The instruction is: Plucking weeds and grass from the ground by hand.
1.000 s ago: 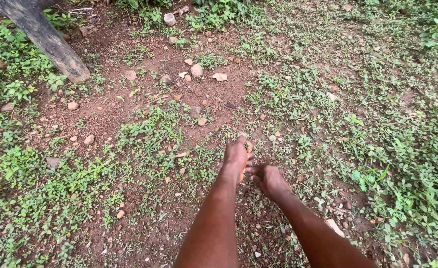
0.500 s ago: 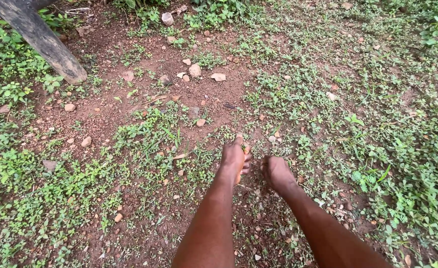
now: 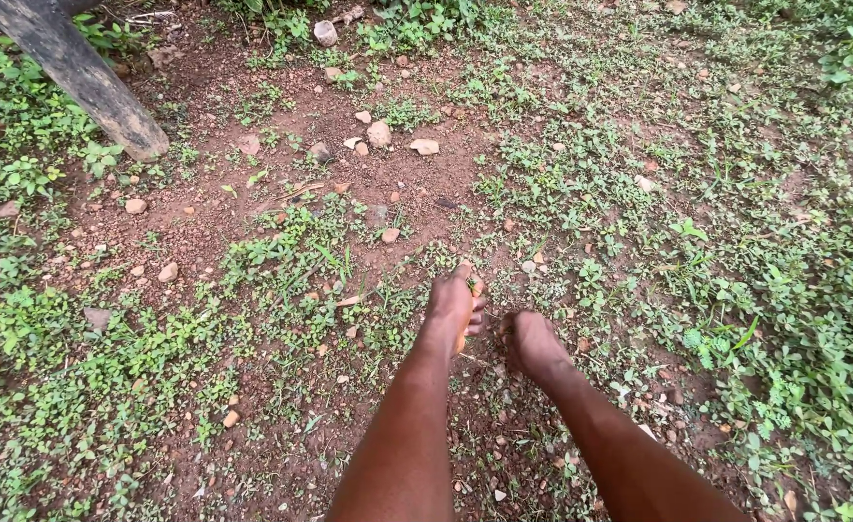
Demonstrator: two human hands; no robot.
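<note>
Nearest, the right hand [image 3: 534,343] is down on the ground [image 3: 504,425], fingers curled into the weeds — what its grip holds, I cannot tell. Just beside it the left hand [image 3: 453,304] is closed round a small orange-brown piece [image 3: 475,288] with green sprigs. Beyond lie pale stones [image 3: 380,133] — farthest, a slanting wooden post [image 3: 78,72].

**Outdoor patch of weedy ground**

This is an outdoor yard or garden plot: bare reddish soil [image 3: 349,135] strewn with small stones [image 3: 380,133], low green weeds [image 3: 281,251] spreading everywhere, and a leaning grey wooden post [image 3: 78,72] set in the earth.
</note>
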